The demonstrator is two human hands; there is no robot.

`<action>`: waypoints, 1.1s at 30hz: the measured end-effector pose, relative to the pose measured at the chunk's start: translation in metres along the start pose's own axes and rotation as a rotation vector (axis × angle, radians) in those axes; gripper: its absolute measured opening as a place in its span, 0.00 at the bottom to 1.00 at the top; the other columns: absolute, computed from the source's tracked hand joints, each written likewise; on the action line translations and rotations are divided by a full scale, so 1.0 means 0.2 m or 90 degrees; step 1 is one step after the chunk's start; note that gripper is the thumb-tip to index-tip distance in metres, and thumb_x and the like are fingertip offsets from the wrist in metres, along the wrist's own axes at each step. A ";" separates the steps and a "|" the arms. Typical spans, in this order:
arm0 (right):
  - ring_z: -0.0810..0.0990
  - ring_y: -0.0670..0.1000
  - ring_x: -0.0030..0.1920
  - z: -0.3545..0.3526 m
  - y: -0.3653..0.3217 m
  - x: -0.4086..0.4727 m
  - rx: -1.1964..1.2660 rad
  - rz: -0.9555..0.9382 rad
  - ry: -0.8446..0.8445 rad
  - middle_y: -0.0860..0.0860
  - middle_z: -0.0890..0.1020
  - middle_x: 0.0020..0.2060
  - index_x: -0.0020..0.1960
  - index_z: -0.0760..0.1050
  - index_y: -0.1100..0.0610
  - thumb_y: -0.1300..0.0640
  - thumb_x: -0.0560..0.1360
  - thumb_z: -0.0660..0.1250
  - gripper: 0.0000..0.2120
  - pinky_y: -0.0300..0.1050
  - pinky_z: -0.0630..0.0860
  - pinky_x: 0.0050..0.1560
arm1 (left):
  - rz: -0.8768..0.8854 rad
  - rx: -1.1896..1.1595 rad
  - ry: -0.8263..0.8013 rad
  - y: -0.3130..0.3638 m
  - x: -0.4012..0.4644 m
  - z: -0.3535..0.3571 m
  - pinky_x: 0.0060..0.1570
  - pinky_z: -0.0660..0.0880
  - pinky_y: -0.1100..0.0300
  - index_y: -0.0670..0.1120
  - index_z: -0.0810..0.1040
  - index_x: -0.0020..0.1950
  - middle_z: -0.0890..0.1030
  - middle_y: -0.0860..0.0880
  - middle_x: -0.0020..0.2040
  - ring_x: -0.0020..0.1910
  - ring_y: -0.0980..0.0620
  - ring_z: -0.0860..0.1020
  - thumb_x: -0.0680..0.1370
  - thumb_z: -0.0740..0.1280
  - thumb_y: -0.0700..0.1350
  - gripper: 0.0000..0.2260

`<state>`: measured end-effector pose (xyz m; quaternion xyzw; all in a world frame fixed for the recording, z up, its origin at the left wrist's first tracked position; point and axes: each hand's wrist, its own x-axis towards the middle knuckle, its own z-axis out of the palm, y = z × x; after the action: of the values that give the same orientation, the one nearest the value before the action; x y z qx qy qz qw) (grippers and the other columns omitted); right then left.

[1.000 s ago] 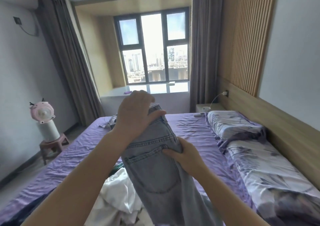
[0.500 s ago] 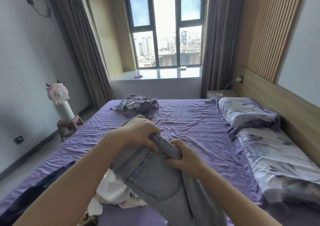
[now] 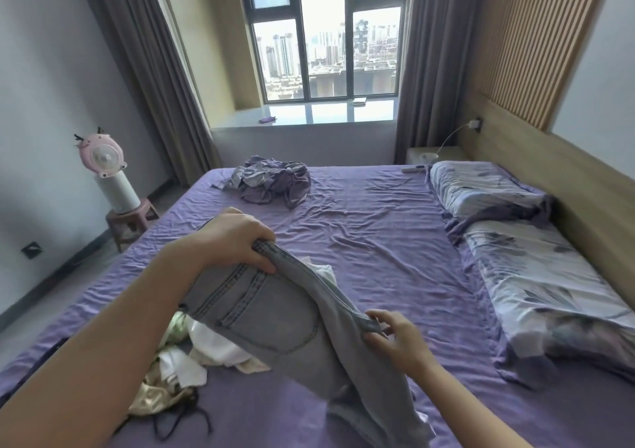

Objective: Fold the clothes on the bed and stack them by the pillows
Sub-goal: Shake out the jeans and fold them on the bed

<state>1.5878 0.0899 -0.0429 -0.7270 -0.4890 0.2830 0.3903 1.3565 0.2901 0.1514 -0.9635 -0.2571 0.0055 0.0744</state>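
While held: pale grey denim jeans (image 3: pixel 275 324) hang above the purple-sheeted bed (image 3: pixel 378 241), at 6 o'clock.
Left hand (image 3: pixel 237 238): fingers clamped on the waistband.
Right hand (image 3: pixel 395 341): fingers pinch the waistband's other end.
Pillows: two floral pillows (image 3: pixel 522 248), 3 o'clock.

A home bedroom: purple-sheeted bed (image 3: pixel 378 241), pillows (image 3: pixel 481 186), curtained window (image 3: pixel 326 35).

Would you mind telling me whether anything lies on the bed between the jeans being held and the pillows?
Nothing visible does. Both hands, left hand and right hand, grip the jeans, and only bare purple sheet lies before the pillows.
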 end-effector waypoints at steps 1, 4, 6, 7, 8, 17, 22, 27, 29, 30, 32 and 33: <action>0.77 0.44 0.43 0.01 -0.01 0.00 0.004 0.026 0.015 0.51 0.79 0.49 0.61 0.76 0.50 0.57 0.70 0.73 0.20 0.23 0.67 0.40 | -0.005 0.003 0.001 0.00 0.01 0.00 0.48 0.61 0.57 0.54 0.78 0.45 0.81 0.56 0.42 0.47 0.55 0.77 0.67 0.69 0.67 0.19; 0.80 0.47 0.43 0.04 -0.03 0.00 0.056 0.100 0.021 0.52 0.83 0.44 0.63 0.73 0.48 0.55 0.73 0.71 0.20 0.26 0.70 0.40 | -0.017 0.005 0.011 0.00 0.02 0.01 0.54 0.63 0.56 0.57 0.78 0.51 0.82 0.57 0.46 0.51 0.54 0.77 0.67 0.69 0.67 0.19; 0.81 0.49 0.45 0.04 -0.04 0.01 0.220 0.148 -0.026 0.55 0.83 0.45 0.64 0.73 0.52 0.59 0.74 0.69 0.19 0.36 0.76 0.46 | -0.018 -0.002 0.015 0.01 0.03 0.01 0.56 0.61 0.56 0.60 0.77 0.54 0.82 0.58 0.49 0.53 0.56 0.77 0.67 0.69 0.66 0.19; 0.82 0.50 0.45 0.04 -0.06 0.01 0.327 0.177 -0.049 0.55 0.83 0.45 0.64 0.73 0.53 0.61 0.74 0.69 0.19 0.39 0.79 0.46 | -0.017 0.002 0.013 0.01 0.03 0.01 0.57 0.60 0.56 0.61 0.77 0.55 0.81 0.59 0.50 0.54 0.57 0.76 0.67 0.69 0.66 0.19; 0.82 0.51 0.44 0.04 -0.08 0.01 0.414 0.201 -0.060 0.55 0.83 0.45 0.62 0.74 0.54 0.63 0.74 0.68 0.18 0.41 0.80 0.45 | -0.016 0.010 0.008 0.01 0.03 0.01 0.59 0.59 0.56 0.61 0.77 0.56 0.81 0.60 0.50 0.55 0.57 0.75 0.68 0.69 0.65 0.19; 0.78 0.45 0.44 -0.16 -0.30 0.14 0.191 0.013 0.093 0.52 0.81 0.47 0.62 0.75 0.60 0.69 0.71 0.70 0.20 0.30 0.73 0.46 | -0.071 0.116 0.010 -0.02 -0.03 0.00 0.59 0.61 0.60 0.48 0.70 0.54 0.79 0.49 0.51 0.55 0.47 0.76 0.77 0.63 0.45 0.07; 0.78 0.59 0.55 -0.33 -0.50 0.18 -0.282 -0.193 0.212 0.59 0.81 0.52 0.59 0.77 0.62 0.61 0.69 0.73 0.19 0.49 0.70 0.57 | -0.061 0.222 0.058 -0.05 -0.06 -0.17 0.57 0.64 0.58 0.56 0.70 0.64 0.76 0.55 0.57 0.58 0.53 0.75 0.79 0.59 0.45 0.15; 0.78 0.61 0.39 -0.50 -0.62 0.14 -0.411 -0.364 0.419 0.57 0.79 0.35 0.37 0.82 0.60 0.60 0.58 0.81 0.12 0.53 0.74 0.42 | -0.060 0.310 0.154 -0.02 -0.08 -0.44 0.57 0.63 0.56 0.61 0.71 0.62 0.76 0.56 0.51 0.54 0.55 0.76 0.79 0.60 0.47 0.13; 0.76 0.58 0.49 -0.54 -0.66 0.14 -0.232 -0.373 0.380 0.55 0.78 0.46 0.40 0.81 0.60 0.63 0.63 0.78 0.09 0.46 0.70 0.54 | -0.060 0.315 0.189 0.00 -0.09 -0.55 0.58 0.62 0.55 0.61 0.72 0.62 0.76 0.56 0.51 0.53 0.54 0.76 0.79 0.59 0.48 0.14; 0.75 0.54 0.51 -0.56 -0.67 0.13 -0.120 -0.366 0.334 0.52 0.77 0.47 0.42 0.80 0.58 0.64 0.66 0.76 0.07 0.37 0.68 0.55 | -0.061 0.317 0.207 0.00 -0.10 -0.61 0.59 0.61 0.55 0.61 0.72 0.63 0.76 0.56 0.52 0.54 0.54 0.76 0.79 0.58 0.47 0.14; 0.75 0.46 0.43 -0.58 -0.70 0.09 0.056 -0.319 0.256 0.46 0.78 0.40 0.43 0.75 0.49 0.63 0.71 0.72 0.10 0.30 0.69 0.45 | -0.058 0.321 0.242 0.02 -0.11 -0.70 0.59 0.61 0.54 0.61 0.73 0.63 0.76 0.56 0.52 0.54 0.53 0.76 0.78 0.60 0.46 0.16; 0.74 0.46 0.39 -0.59 -0.70 0.08 0.135 -0.297 0.235 0.46 0.78 0.36 0.43 0.75 0.46 0.61 0.72 0.71 0.11 0.33 0.70 0.41 | -0.055 0.319 0.252 0.04 -0.11 -0.74 0.59 0.62 0.53 0.61 0.73 0.63 0.77 0.56 0.52 0.54 0.52 0.77 0.78 0.60 0.45 0.16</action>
<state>1.6182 0.1013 0.1379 -0.5898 -0.5309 0.0984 0.6005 1.3480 0.2523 0.2964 -0.8858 -0.2688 -0.1217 0.3581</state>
